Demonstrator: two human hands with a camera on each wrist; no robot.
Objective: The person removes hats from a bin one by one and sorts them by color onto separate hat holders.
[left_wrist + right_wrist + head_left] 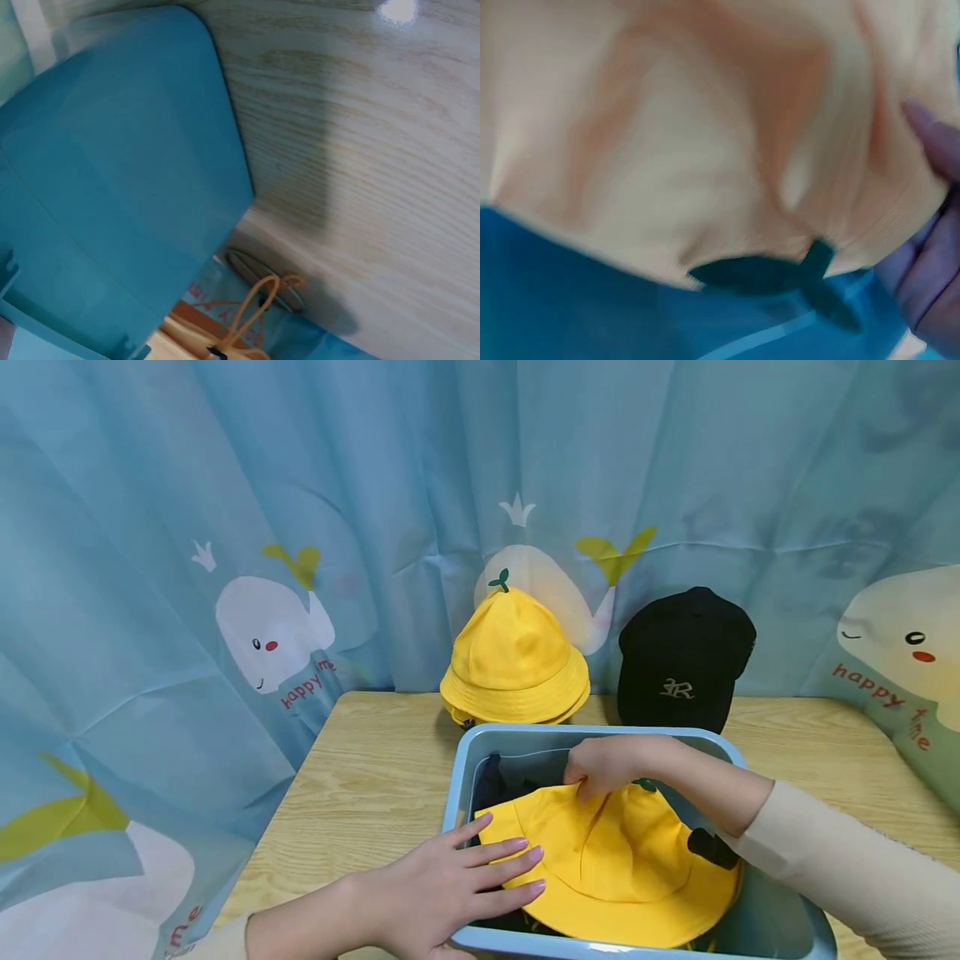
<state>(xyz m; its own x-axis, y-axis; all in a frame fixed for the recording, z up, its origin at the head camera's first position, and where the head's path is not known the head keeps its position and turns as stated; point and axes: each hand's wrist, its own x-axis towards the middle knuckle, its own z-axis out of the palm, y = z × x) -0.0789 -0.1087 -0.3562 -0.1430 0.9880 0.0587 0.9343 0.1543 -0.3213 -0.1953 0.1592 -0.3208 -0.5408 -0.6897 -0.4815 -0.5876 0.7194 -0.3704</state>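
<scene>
A yellow bucket hat (622,860) lies crumpled inside a light blue plastic bin (453,793). My right hand (611,764) reaches in and pinches the hat's fabric near its far side. In the right wrist view, the thumb is on the near face of the cloth (682,150) and the fingers are behind it; a green leaf sprout (757,275) sticks out beside them. My left hand (461,889) stretches over the bin's left rim, its spread, straight fingers touching the hat's brim. Dark fabric (491,785) shows in the bin, partly hidden by the hat.
Behind the bin stand another yellow bucket hat (517,652) with a sprout and a black cap (686,647) with an embroidered logo. The wooden table (375,777) backs onto a blue whale-print curtain (390,485). In the left wrist view, a cord loop (255,307) lies past the bin.
</scene>
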